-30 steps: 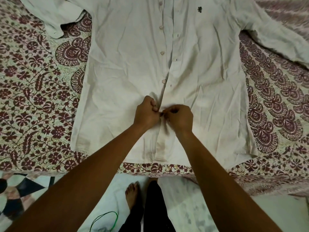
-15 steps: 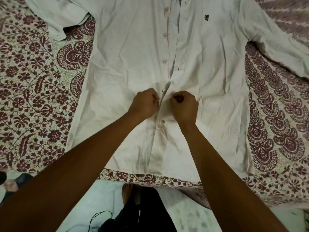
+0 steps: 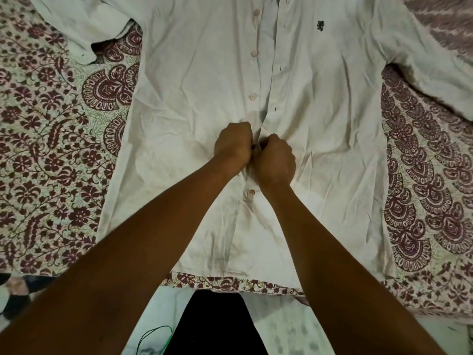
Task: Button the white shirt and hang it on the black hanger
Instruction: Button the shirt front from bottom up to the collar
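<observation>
The white shirt [image 3: 320, 139] lies front up and spread flat on a patterned bedsheet, sleeves out to both sides. My left hand [image 3: 234, 144] and my right hand [image 3: 273, 158] meet at the placket in the middle, each pinching one edge of the shirt front. Just below my hands one button [image 3: 251, 192] sits fastened. Above them three buttons [image 3: 253, 96] lie unfastened beside open buttonholes. A small dark logo [image 3: 320, 25] marks the chest. No black hanger is in view.
The maroon floral bedsheet [image 3: 51, 149] covers the bed, whose near edge [image 3: 230, 284] runs below the shirt hem. Below it are a pale floor, my dark trouser leg [image 3: 217, 324], a green cable [image 3: 156, 336] and a sandalled foot [image 3: 18, 288] at left.
Both hands have moved up the placket from the lowest button, now fastened, to the one above it. They have come together again after being slightly apart.
</observation>
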